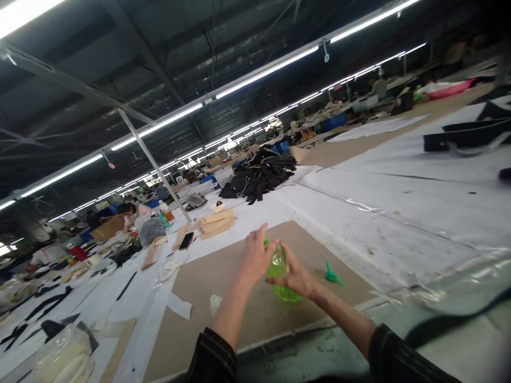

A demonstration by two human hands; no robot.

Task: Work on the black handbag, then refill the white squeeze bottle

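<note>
— How are the fingers?
— The right hand [299, 275] is clamped round the green bottle [276, 264]; the left hand [254, 256] curls at its top, grip unclear
— Label?
— Too blurred to read
— Arms?
— Stretched forward, converging on the bottle, over the brown board [216, 276]; a green nozzle [331, 276] lies to its right

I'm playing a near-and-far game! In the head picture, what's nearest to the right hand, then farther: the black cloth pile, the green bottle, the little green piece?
1. Green bottle: in the right hand.
2. Little green piece: just right of that hand.
3. Black cloth pile: far ahead.
</note>
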